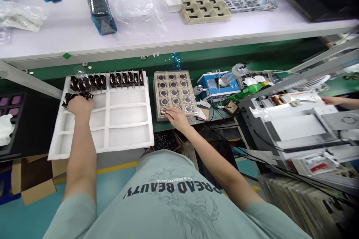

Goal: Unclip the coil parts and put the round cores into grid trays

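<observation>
On the left lies a white foam tray (pixel 106 134) split into compartments. Black parts with thin wires (pixel 126 79) stand in a row along its far side. My left hand (pixel 80 105) reaches into the second row at the left, its fingers closed on a black part (pixel 68 99) there, mostly covered by the hand. To the right is a clear plastic tray (pixel 157 95) filled with round mesh-faced parts (pixel 174 92). My right hand (pixel 178 120) is at its near left corner, thumb and fingertips pinching a round part (pixel 163 111).
A blue device (pixel 213 86) with a clear tube and a green bottle (pixel 254 89) stand right of the trays. A grey machine (pixel 297 130) is farther right, with another person's arm (pixel 344 102) behind it. A raised white shelf (pixel 70 26) crosses the back.
</observation>
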Demonstrator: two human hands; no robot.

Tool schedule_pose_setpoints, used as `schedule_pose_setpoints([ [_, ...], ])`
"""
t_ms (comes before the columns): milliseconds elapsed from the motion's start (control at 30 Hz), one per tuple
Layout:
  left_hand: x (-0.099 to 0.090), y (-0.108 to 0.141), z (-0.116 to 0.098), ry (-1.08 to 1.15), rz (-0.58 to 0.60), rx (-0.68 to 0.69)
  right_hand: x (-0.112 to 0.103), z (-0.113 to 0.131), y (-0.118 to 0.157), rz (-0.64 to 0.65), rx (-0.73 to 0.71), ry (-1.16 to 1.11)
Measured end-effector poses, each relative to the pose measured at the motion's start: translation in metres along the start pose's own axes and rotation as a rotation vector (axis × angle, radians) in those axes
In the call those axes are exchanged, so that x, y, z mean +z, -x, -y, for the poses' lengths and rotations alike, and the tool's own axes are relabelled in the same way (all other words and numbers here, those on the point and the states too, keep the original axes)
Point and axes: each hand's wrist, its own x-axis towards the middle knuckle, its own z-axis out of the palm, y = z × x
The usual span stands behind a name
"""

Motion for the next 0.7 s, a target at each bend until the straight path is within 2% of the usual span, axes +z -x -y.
schedule_pose_setpoints([
  [100,-0.009,0.009,0.004,-0.091,-0.240,-0.061,0.001,0.001,-0.001,0.012,0.000,0.028],
  [167,-0.013,0.024,0.003,0.110,-0.312,-0.050,0.001,0.002,-0.005,0.028,0.012,0.040],
  [233,-0.009,0.050,-0.002,0.484,-0.298,-0.090,0.000,0.004,-0.009,0.039,0.030,0.037],
  [333,0.014,0.106,-0.014,1.068,-0.084,-0.210,-0.007,0.014,-0.009,0.010,0.059,-0.033],
  [400,0.037,0.152,-0.028,1.274,0.136,-0.287,-0.015,0.027,-0.003,-0.029,0.122,-0.166],
  [467,0.062,0.196,-0.044,1.335,0.364,-0.345,-0.026,0.041,0.010,-0.023,0.221,-0.397],
  [533,0.085,0.233,-0.058,1.330,0.593,-0.366,-0.036,0.055,0.028,0.065,0.309,-0.657],
  [600,0.100,0.260,-0.067,1.307,0.811,-0.385,-0.045,0.064,0.046,0.161,0.383,-0.847],
  [667,0.108,0.276,-0.072,1.271,0.919,-0.384,-0.052,0.069,0.062,0.159,0.474,-0.941],
  [700,0.110,0.280,-0.073,1.256,0.910,-0.372,-0.055,0.070,0.068,0.116,0.519,-0.971],
])
